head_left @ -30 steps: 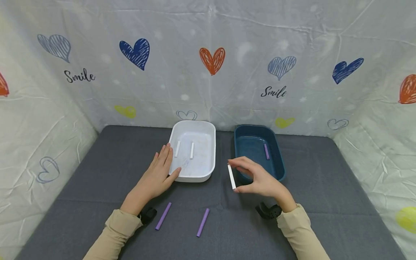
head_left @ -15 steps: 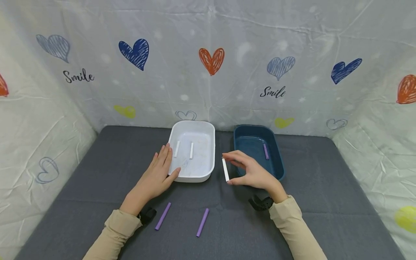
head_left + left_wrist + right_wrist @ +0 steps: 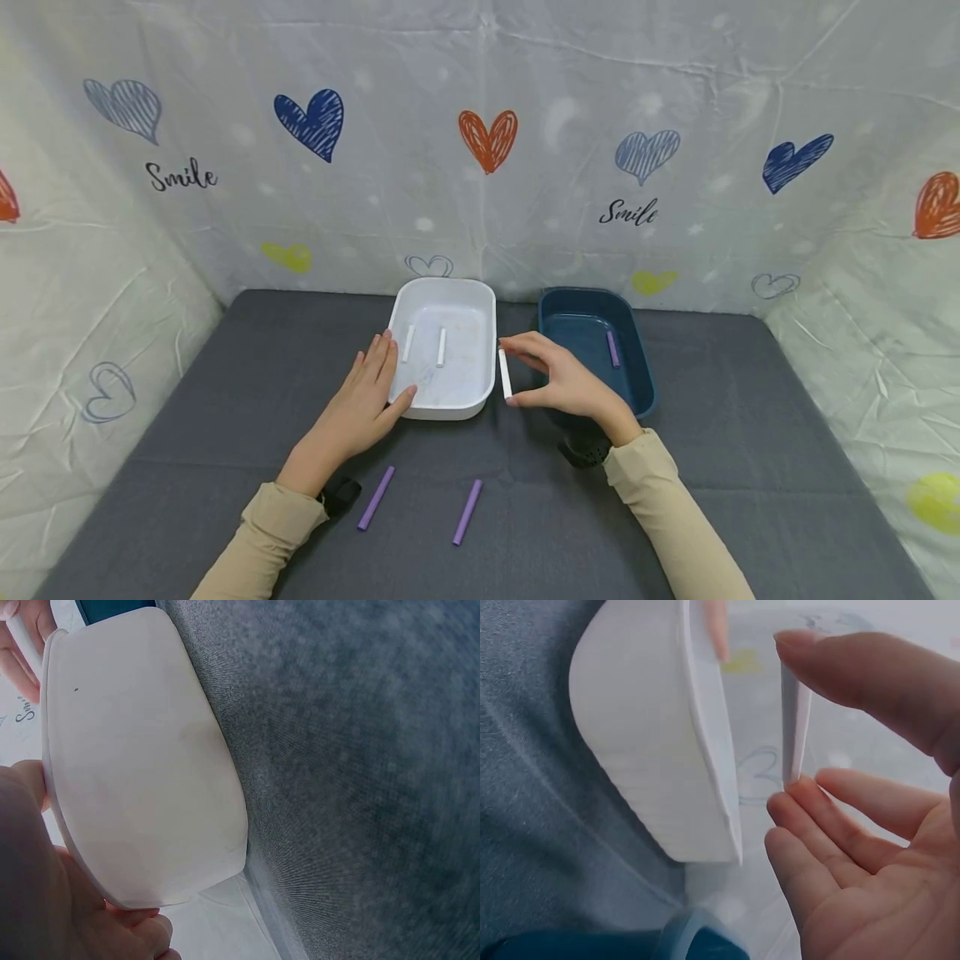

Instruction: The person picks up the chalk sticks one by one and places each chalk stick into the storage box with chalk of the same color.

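My right hand [image 3: 566, 379] pinches a stick of white chalk [image 3: 506, 373] lengthwise between thumb and fingertips. The chalk [image 3: 793, 724] is held just off the right rim of the white tray [image 3: 450, 412], above the table. My left hand [image 3: 360, 408] rests on the tray's left side and near corner with its fingers extended; in the left wrist view the thumb [image 3: 30, 780] touches the rim. Two white chalks [image 3: 442, 347] lie inside the white tray. One purple chalk [image 3: 612, 349] lies in the dark blue tray [image 3: 551, 312], which my right hand partly covers.
Two purple chalks, a left one [image 3: 376, 498] and a right one [image 3: 467, 512], lie on the grey table cloth [image 3: 540, 533] nearer me. A white curtain printed with hearts [image 3: 487, 142] stands behind the trays and along both sides.
My right hand has carried the white chalk left and farther from me, from in front of the blue tray to beside the white tray's right rim. The left hand has stayed in place.
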{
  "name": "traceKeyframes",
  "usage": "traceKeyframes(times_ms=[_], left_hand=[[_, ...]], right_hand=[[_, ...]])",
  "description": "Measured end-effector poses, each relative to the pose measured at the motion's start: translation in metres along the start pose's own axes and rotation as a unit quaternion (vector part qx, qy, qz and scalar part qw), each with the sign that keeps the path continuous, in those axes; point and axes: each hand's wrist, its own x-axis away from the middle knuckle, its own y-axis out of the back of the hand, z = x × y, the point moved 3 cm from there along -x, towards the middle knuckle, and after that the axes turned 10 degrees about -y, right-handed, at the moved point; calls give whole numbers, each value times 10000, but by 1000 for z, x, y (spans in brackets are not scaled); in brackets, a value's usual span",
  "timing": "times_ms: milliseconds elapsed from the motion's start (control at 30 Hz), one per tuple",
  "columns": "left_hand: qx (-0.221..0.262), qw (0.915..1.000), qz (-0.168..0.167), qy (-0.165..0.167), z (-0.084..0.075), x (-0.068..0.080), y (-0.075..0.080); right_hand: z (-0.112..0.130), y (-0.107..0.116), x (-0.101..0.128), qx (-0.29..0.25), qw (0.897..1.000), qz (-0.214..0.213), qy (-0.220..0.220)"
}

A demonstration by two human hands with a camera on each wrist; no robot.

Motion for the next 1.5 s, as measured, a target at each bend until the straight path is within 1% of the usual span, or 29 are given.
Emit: traceKeyframes(times_ms=[133, 333, 600, 800, 1067, 1333, 1500], left_hand=[[-20, 10000, -3, -9, 0, 0, 0], [-7, 10000, -6, -25, 0, 0, -1], [-43, 10000, -33, -9, 2, 0, -3], [-31, 10000, -52, -17, 2, 1, -2], [6, 10000, -64, -40, 2, 1, -2], [10, 10000, -45, -41, 2, 0, -2], [-17, 10000, 21, -25, 2, -1, -2]], right_hand=[[2, -1, -7, 125, 9999, -69, -67], [5, -1, -15, 74, 9993, -211, -287], [7, -4, -29, 144, 9991, -159, -366], [6, -4, -44, 237, 9982, -116, -532], [7, -5, -62, 793, 9931, 18, -859], [8, -7, -73, 1008, 9879, 155, -1170], [8, -6, -79, 1305, 9817, 201, -1372]])
